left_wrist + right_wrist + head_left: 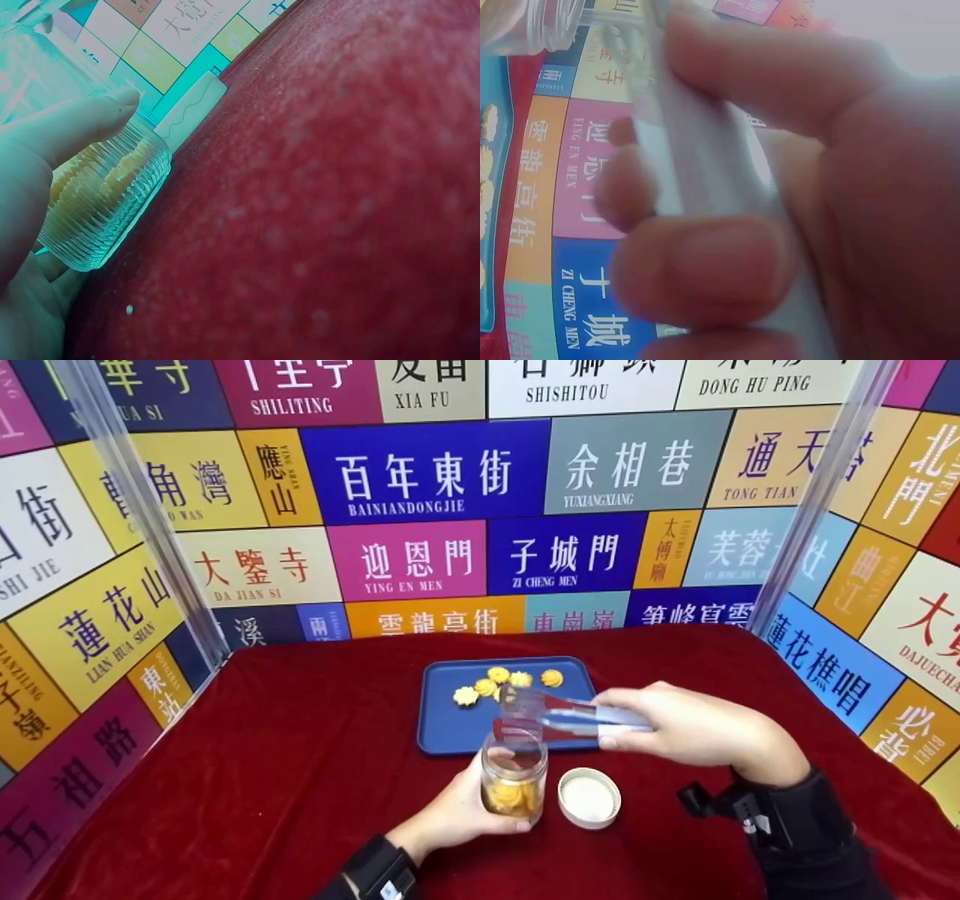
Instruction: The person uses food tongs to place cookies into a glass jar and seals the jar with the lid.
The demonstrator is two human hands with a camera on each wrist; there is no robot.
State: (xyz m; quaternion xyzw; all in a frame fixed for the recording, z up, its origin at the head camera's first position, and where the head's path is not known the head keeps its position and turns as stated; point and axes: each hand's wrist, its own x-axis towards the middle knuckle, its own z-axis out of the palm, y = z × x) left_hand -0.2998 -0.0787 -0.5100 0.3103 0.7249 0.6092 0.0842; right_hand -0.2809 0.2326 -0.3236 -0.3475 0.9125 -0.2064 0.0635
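My left hand (459, 813) grips a clear glass jar (534, 769) around its side, low over the cloth. Yellow cookies (508, 796) lie in the bottom of the jar; the left wrist view shows its ribbed wall (97, 232). Clear tongs (566, 717) are held by my right hand (690, 726), their blurred heads just above the jar's mouth. Whether a cookie sits between those heads I cannot tell. In the right wrist view, fingers wrap the tongs' pale handle (712, 169). Several flower-shaped cookies (466, 697) rest at the back of a blue tray (444, 739).
A round white lid (589, 799) lies on the red cloth (300, 780) right of the jar. The tray stands just behind the jar. Walls with colourful place-name panels (442, 472) and clear upright posts (161, 521) enclose the table's back and sides.
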